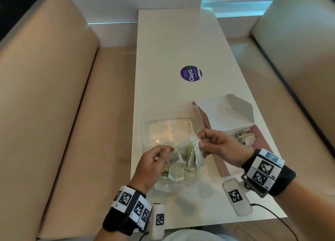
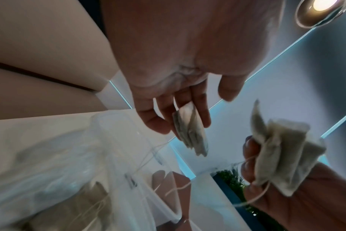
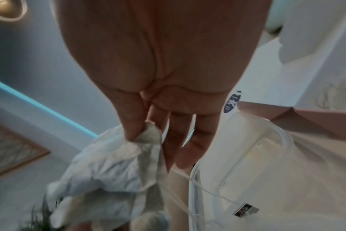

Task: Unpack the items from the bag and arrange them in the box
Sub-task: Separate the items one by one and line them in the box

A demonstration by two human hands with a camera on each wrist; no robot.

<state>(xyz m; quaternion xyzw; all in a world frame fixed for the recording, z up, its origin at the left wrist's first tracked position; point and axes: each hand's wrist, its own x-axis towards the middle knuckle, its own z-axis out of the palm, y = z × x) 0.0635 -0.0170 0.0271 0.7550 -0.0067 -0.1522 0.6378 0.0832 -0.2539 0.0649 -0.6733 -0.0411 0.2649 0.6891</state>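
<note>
A clear plastic box point(image 1: 145, 132) sits on the white table point(image 1: 172, 41), with a heap of pale tea bags point(image 1: 178, 171) at its near end. My left hand point(image 1: 168, 150) pinches a single tea bag point(image 2: 190, 129) above that heap. My right hand point(image 1: 200, 141) pinches a bunch of tea bags point(image 1: 192, 150) by their top corners, close beside the left hand; their strings point(image 3: 207, 190) trail down to a tag. To the right lies a white and pink paper bag point(image 1: 226, 113) on its side, more tea bags point(image 1: 245, 138) showing at its mouth.
A round purple sticker point(image 1: 191, 73) marks the table's middle. Beige padded benches point(image 1: 54, 95) run along both long sides. The table's near edge is just behind my wrists, and a thin cable point(image 1: 272, 213) runs off it on the right.
</note>
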